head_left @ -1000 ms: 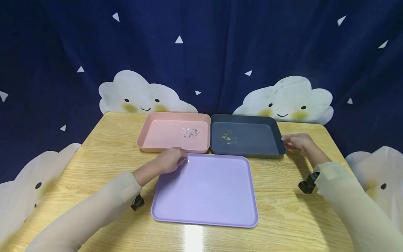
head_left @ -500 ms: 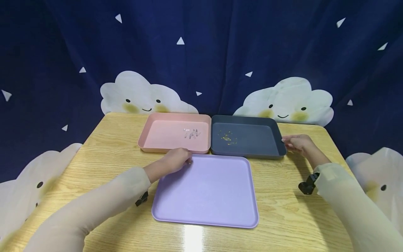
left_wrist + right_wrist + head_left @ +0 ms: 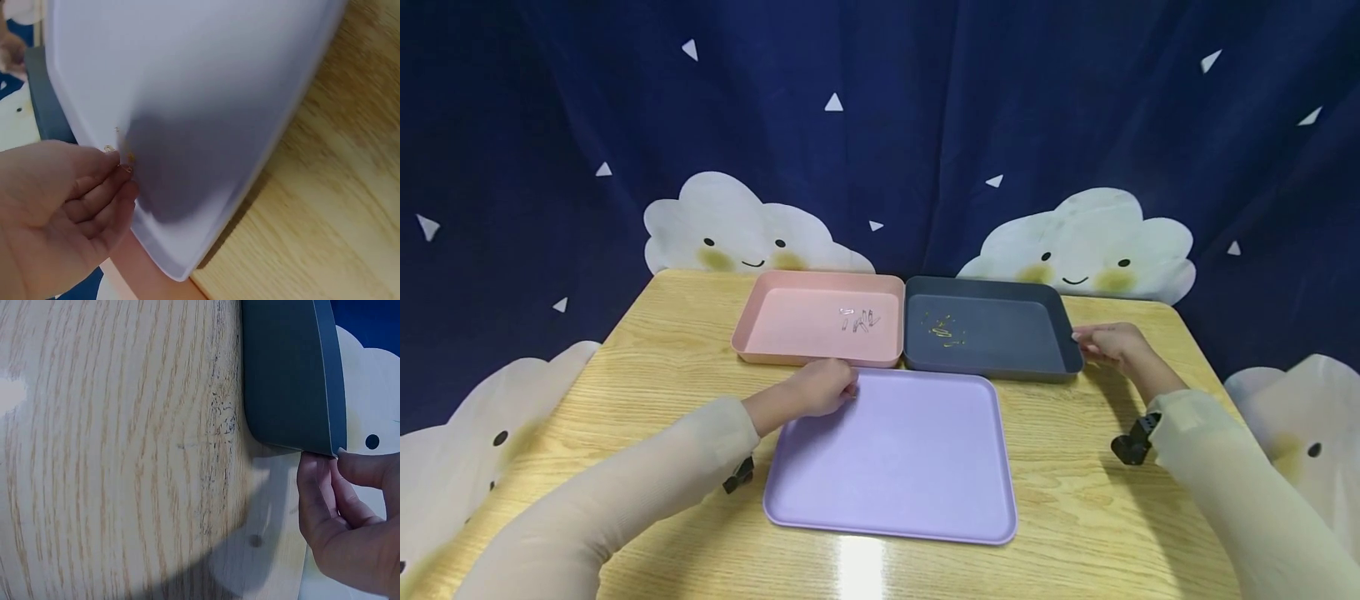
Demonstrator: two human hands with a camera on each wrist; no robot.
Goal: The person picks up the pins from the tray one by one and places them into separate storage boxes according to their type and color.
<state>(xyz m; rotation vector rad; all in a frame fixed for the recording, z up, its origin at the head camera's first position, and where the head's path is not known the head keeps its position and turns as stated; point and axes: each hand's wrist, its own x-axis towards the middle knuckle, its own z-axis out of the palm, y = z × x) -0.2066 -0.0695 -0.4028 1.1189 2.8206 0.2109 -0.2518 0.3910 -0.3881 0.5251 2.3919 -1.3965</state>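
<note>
My left hand (image 3: 826, 387) is low over the far left corner of the lilac tray (image 3: 895, 458). In the left wrist view, its thumb and fingertips pinch a small gold wire clip (image 3: 127, 169); its exact kind I cannot tell. Other gold bits show right by the fingertips. My right hand (image 3: 1112, 343) grips the near right end of the dark blue-grey tray (image 3: 1000, 371), with the thumb at the rim and fingers against the outer wall. Tiny gold clips (image 3: 942, 332) lie in that tray's left part. Silver wire clips (image 3: 861, 323) lie in the pink tray (image 3: 775, 358).
The pink and dark trays stand side by side at the back of the wooden table (image 3: 662, 383), with the lilac tray right in front of them. Behind the table hangs a navy curtain (image 3: 895, 125) with cloud prints.
My left hand has shifted slightly to the right along the lilac tray's far edge, and the gold glint at its fingertips is now less visible from the head. The right hand keeps its place.
</note>
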